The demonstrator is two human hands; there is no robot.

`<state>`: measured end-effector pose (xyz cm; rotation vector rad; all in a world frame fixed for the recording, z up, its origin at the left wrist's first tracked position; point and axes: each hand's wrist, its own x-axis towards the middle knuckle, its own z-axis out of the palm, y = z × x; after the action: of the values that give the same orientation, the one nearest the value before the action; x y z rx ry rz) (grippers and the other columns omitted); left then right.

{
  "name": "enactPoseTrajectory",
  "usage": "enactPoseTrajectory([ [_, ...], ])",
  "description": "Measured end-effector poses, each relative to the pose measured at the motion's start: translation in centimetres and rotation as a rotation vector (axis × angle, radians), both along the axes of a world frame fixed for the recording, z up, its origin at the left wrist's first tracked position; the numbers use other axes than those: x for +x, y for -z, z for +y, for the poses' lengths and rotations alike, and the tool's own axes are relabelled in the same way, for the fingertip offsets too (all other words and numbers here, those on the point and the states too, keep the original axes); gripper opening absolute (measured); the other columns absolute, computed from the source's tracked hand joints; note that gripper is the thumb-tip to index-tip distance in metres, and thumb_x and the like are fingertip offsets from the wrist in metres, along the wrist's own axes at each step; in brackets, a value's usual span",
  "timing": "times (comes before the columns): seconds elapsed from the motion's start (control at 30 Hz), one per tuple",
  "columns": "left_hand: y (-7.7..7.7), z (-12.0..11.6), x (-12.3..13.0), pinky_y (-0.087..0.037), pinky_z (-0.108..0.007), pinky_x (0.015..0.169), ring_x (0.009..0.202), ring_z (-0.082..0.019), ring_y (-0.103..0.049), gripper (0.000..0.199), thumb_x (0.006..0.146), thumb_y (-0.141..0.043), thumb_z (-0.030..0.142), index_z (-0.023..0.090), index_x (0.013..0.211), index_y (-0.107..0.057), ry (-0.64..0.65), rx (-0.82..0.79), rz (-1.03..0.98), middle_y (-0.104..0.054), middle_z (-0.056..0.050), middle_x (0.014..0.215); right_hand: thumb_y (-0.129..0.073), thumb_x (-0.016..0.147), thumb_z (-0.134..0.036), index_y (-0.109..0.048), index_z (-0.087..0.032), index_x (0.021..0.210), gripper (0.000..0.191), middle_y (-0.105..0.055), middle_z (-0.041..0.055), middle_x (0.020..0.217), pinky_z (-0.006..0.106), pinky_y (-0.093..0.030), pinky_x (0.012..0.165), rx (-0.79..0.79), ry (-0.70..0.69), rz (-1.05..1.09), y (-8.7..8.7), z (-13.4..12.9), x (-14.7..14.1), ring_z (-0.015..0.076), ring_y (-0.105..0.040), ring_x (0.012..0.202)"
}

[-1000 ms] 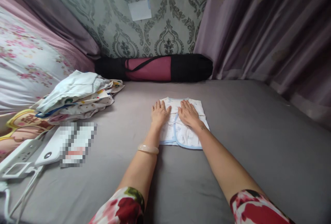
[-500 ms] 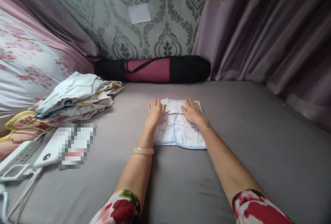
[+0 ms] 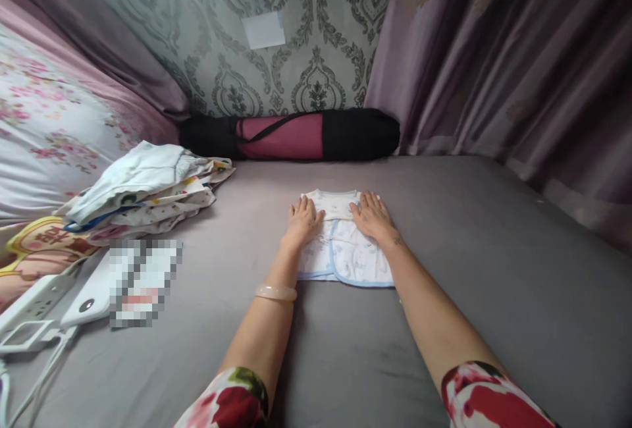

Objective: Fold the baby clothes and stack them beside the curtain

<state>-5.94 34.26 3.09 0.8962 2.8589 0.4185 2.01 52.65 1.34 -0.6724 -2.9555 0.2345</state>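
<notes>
A small white garment with light blue trim and faint prints lies flat on the grey bed sheet, its sleeves folded inward across the upper part. On its upper left side rests my left hand, palm down with the fingers spread. My right hand lies flat on the upper right side, fingers stretched out and thumb pointing inward. Both hands touch the cloth, and neither grips it. The parts of the garment under my palms are hidden.
A pile of clothes sits at the left by a floral pillow. Nearer are a white power strip with cables and a white device, partly pixelated. A black and pink rolled bag lies against the wall.
My left hand has shifted slightly right and nearer to me on the garment, uncovering its upper left corner. My right hand has moved slightly, still flat on the cloth.
</notes>
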Motion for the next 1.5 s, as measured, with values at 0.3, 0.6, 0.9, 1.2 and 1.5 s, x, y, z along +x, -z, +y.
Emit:
enactPoseTrajectory([
  [0.3, -1.1, 0.5, 0.9, -0.021, -0.044, 0.116, 0.146, -0.031, -0.021, 0.049, 0.096, -0.041, 0.035, 0.007, 0.136, -0.042, 0.085, -0.104, -0.037, -0.027, -0.022, 0.156, -0.019, 0.100, -0.041, -0.028, 0.001, 0.150, 0.066, -0.026, 0.0169, 0.157, 0.039, -0.011, 0.119, -0.001, -0.082, -0.019, -0.2, -0.9, -0.6, 0.0254, -0.020, 0.146],
  [0.6, -3.8, -1.8, -0.4, -0.032, -0.035, 0.111, 0.139, -0.025, -0.036, 0.039, 0.096, -0.041, 0.029, 0.010, 0.128, -0.051, 0.145, -0.021, -0.151, -0.042, -0.019, 0.147, -0.016, 0.100, -0.044, -0.023, -0.003, 0.152, 0.067, -0.018, 0.0143, 0.160, 0.041, -0.011, 0.119, -0.042, -0.060, -0.146, -1.0, -0.6, -1.2, 0.0246, -0.013, 0.148],
  [0.9, -3.8, -4.8, -2.4, -0.045, -0.024, 0.094, 0.113, -0.020, -0.062, 0.033, 0.091, -0.045, 0.022, 0.015, 0.118, -0.063, 0.054, 0.133, -0.248, -0.066, -0.012, 0.123, -0.020, 0.098, -0.038, -0.027, -0.004, 0.151, 0.063, -0.023, 0.0136, 0.159, 0.042, -0.007, 0.120, 0.096, -0.334, -0.112, -3.1, -5.6, -3.8, 0.0226, -0.015, 0.148],
  [1.2, -2.4, -5.9, -3.8, -0.047, -0.024, 0.093, 0.118, -0.022, -0.061, 0.041, 0.091, -0.041, 0.022, 0.015, 0.125, -0.061, -0.049, 0.101, -0.250, -0.064, -0.014, 0.127, -0.016, 0.099, -0.042, -0.025, -0.006, 0.152, 0.065, -0.020, 0.0107, 0.160, 0.042, -0.009, 0.120, 0.028, -0.395, -0.103, -1.2, -8.2, -6.9, 0.0220, -0.015, 0.148],
  [1.5, -2.2, -5.8, -3.9, -0.047, -0.024, 0.090, 0.113, -0.021, -0.063, 0.038, 0.089, -0.040, 0.017, 0.015, 0.118, -0.064, -0.047, 0.107, -0.238, -0.068, -0.014, 0.120, -0.019, 0.098, -0.039, -0.025, -0.008, 0.153, 0.064, -0.020, 0.0104, 0.160, 0.044, -0.012, 0.119, -0.039, -0.392, -0.147, -1.9, -8.3, -7.3, 0.0229, -0.015, 0.148],
])
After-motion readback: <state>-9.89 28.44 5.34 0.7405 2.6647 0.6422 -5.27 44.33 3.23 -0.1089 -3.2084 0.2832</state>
